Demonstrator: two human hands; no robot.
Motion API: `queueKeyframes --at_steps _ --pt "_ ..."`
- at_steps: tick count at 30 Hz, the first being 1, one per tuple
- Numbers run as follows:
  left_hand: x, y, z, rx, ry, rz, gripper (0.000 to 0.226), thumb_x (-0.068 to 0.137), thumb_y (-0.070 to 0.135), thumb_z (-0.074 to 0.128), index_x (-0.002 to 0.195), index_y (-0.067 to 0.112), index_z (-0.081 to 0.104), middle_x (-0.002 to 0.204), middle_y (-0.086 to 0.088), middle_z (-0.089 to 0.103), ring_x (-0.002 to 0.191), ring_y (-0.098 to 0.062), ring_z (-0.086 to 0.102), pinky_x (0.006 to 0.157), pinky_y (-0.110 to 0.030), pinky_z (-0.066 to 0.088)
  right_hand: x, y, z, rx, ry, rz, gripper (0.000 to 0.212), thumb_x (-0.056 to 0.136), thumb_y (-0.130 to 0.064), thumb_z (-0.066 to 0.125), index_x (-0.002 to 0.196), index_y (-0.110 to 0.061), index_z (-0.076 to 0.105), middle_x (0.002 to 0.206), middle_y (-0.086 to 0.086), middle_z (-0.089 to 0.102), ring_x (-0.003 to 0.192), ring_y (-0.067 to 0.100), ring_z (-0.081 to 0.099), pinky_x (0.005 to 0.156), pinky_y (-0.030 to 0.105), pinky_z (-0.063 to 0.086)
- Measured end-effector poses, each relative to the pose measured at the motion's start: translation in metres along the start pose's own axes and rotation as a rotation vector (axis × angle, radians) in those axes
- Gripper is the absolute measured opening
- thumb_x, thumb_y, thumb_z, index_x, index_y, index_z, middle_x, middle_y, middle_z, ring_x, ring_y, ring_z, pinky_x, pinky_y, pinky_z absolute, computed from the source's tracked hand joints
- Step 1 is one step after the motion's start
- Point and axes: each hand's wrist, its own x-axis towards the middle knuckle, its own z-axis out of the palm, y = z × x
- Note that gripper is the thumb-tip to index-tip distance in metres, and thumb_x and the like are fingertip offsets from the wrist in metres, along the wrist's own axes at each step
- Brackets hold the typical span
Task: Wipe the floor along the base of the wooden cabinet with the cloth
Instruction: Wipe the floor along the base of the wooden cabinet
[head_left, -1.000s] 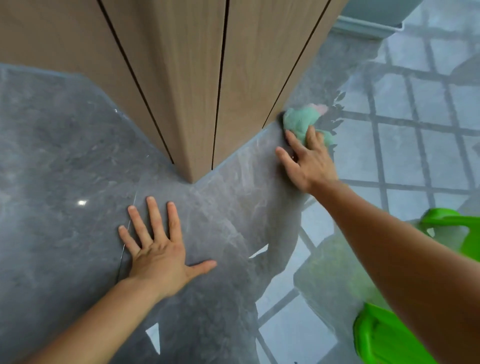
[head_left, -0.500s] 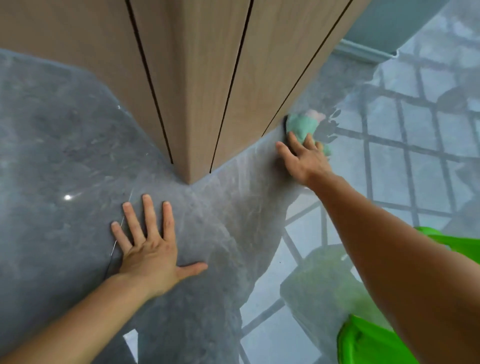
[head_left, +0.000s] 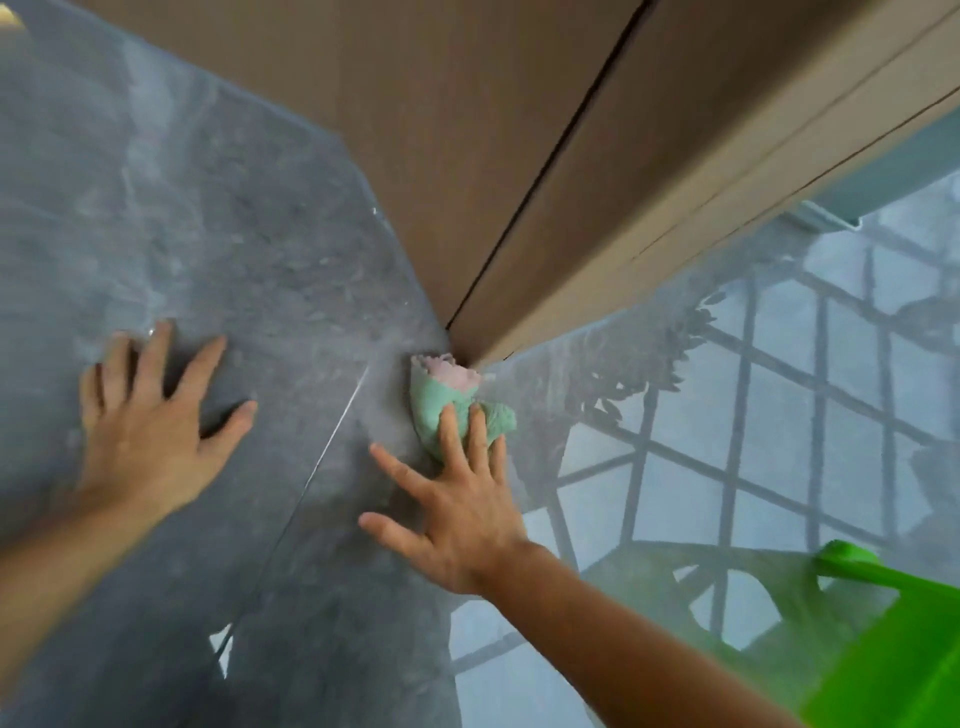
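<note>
two hands are flat on the grey floor (head_left: 270, 260): your left hand (head_left: 150, 415) at 9 o'clock lies spread and empty, your right hand (head_left: 457, 499) presses the cloth (head_left: 441, 400) with open fingers, not gripping. at 12 o'clock the cloth touches the wooden cabinet (head_left: 519, 130) corner. bunched like that, it could skip the edge or slip free.

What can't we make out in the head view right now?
- Cloth: near part hidden under the right hand fingers.
- Green plastic object: cut off by the bottom-right edge, identity unclear.
- Left hand: motion-blurred.
- Wooden cabinet: top cut off by the frame edge.
</note>
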Motion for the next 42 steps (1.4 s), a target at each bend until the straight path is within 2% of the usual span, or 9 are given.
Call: queueKeyframes --at_steps 5,8,13,17,23,31,35,39,42 --pt "-0.004 -0.025 0.017 0.101 0.083 0.075 0.074 0.086 0.064 0.039 0.151 0.029 0.04 0.164 -0.013 0.027 0.148 -0.047 0.022 0.12 -0.057 0.014 0.055 -0.051 0.007 -0.002 0.052 -0.04 0.07 0.08 -0.086 0.016 0.145 -0.06 0.006 0.163 0.017 -0.008 0.144 0.051 -0.016 0.111 0.073 -0.006" --pt "-0.003 -0.028 0.015 0.094 0.073 0.077 0.076 0.084 0.064 0.042 0.15 0.029 0.041 0.164 -0.013 0.028 0.15 -0.045 0.022 0.12 -0.058 0.014 0.11 -0.06 -0.011 -0.015 0.088 0.055 0.074 0.078 -0.086 0.017 0.145 -0.059 0.004 0.163 0.017 -0.011 0.145 0.05 -0.011 0.113 0.071 -0.003" --pt "-0.003 -0.026 0.015 0.031 0.117 0.099 0.075 0.081 0.062 0.048 0.146 0.026 0.049 0.163 -0.016 0.032 0.148 -0.048 0.026 0.121 -0.061 0.018 0.257 -0.081 -0.065 -0.106 0.175 0.021 0.076 0.079 -0.085 0.022 0.147 -0.055 0.004 0.163 0.018 -0.01 0.147 0.045 -0.011 0.114 0.068 -0.005" --pt "-0.004 -0.023 0.021 -0.005 0.185 0.101 0.075 0.076 0.059 0.056 0.144 0.026 0.053 0.161 -0.014 0.036 0.147 -0.046 0.031 0.12 -0.061 0.021 0.35 -0.106 -0.087 -0.2 0.137 0.045 0.08 0.078 -0.086 0.022 0.147 -0.053 0.001 0.161 0.022 -0.014 0.145 0.049 -0.012 0.11 0.071 -0.009" --pt "-0.005 -0.024 0.024 -0.002 0.184 0.104 0.075 0.079 0.062 0.051 0.145 0.028 0.05 0.164 -0.012 0.032 0.15 -0.044 0.027 0.12 -0.061 0.02 0.268 -0.069 -0.06 -0.28 0.229 0.027 0.085 0.081 -0.083 0.023 0.152 -0.041 0.005 0.161 0.027 -0.005 0.148 0.045 -0.007 0.115 0.067 -0.003" --pt "-0.005 -0.018 0.02 -0.004 0.187 0.084 0.076 0.076 0.059 0.054 0.145 0.026 0.051 0.163 -0.014 0.032 0.149 -0.046 0.027 0.12 -0.062 0.018 0.07 -0.023 -0.005 -0.205 0.033 0.013 0.087 0.078 -0.088 0.029 0.151 -0.046 0.009 0.159 0.031 0.001 0.147 0.048 -0.001 0.114 0.069 0.01" --pt "-0.005 -0.02 0.019 0.029 0.146 0.085 0.078 0.078 0.063 0.048 0.148 0.028 0.046 0.165 -0.012 0.028 0.151 -0.044 0.021 0.123 -0.058 0.012 0.169 -0.051 -0.034 -0.229 0.132 -0.018 0.084 0.079 -0.086 0.026 0.15 -0.048 0.001 0.159 0.029 -0.017 0.146 0.045 -0.018 0.115 0.066 -0.006" --pt "-0.004 -0.023 0.027 0.058 0.205 0.104 0.076 0.081 0.066 0.043 0.148 0.032 0.042 0.165 -0.009 0.027 0.153 -0.039 0.02 0.124 -0.053 0.01 0.304 -0.074 -0.086 -0.233 0.163 0.003 0.08 0.084 -0.08 0.026 0.152 -0.042 0.004 0.163 0.02 -0.012 0.149 0.038 -0.014 0.117 0.059 -0.011" --pt "-0.002 -0.028 0.031 0.072 0.222 0.102 0.076 0.081 0.067 0.041 0.15 0.035 0.039 0.165 -0.007 0.025 0.154 -0.036 0.018 0.125 -0.05 0.007 0.319 -0.072 -0.093 -0.269 0.123 -0.002 0.084 0.084 -0.081 0.023 0.153 -0.039 0.003 0.163 0.018 -0.01 0.149 0.035 -0.014 0.117 0.058 -0.012"
